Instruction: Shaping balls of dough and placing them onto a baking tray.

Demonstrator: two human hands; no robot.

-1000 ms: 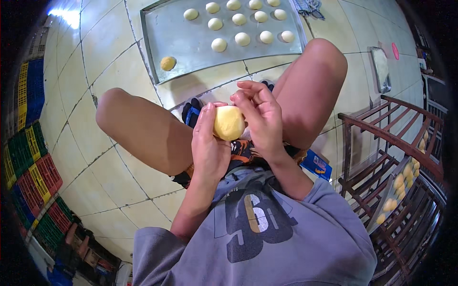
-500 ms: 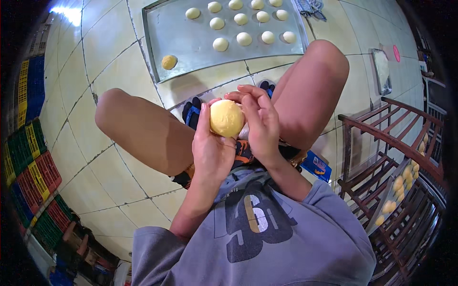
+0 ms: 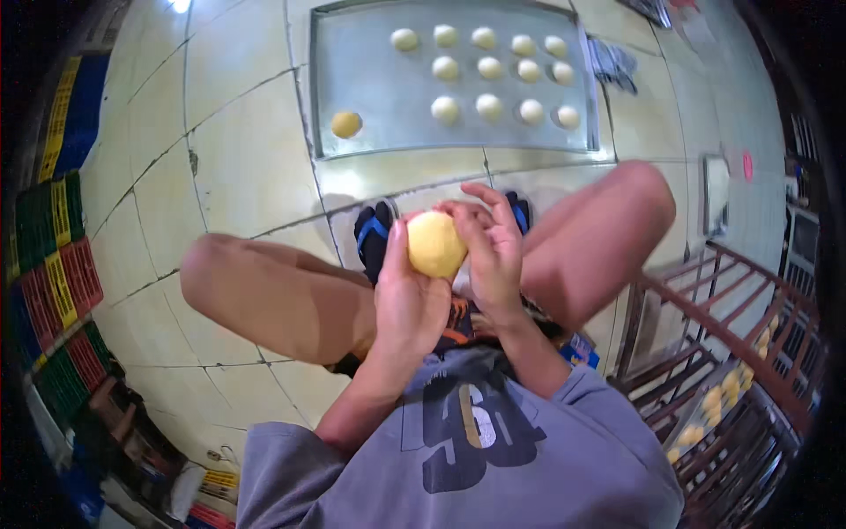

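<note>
My left hand (image 3: 409, 295) cradles a smooth pale-yellow dough ball (image 3: 434, 247) between thumb and fingers, above my lap. My right hand (image 3: 490, 256) wraps round the ball's right side, with a finger raised over it. Beyond my feet, a metal tray (image 3: 352, 62) lies on the tiles with several white dough balls (image 3: 488, 106) in rows and a darker yellow ball (image 3: 346, 124) alone at its near left corner.
Stacked coloured plastic crates (image 3: 66, 291) line the left. A brown slatted rack (image 3: 705, 313) at right holds a tray of golden buns (image 3: 727, 388). A small metal tray (image 3: 716, 189), a crumpled cloth (image 3: 612, 62) and sandals (image 3: 374, 234) are on the tiled floor (image 3: 238, 159).
The whole view has shifted, so the tray, legs and hands appear lower and rightward. The yellow ball has turned slightly and remains between both hands.
</note>
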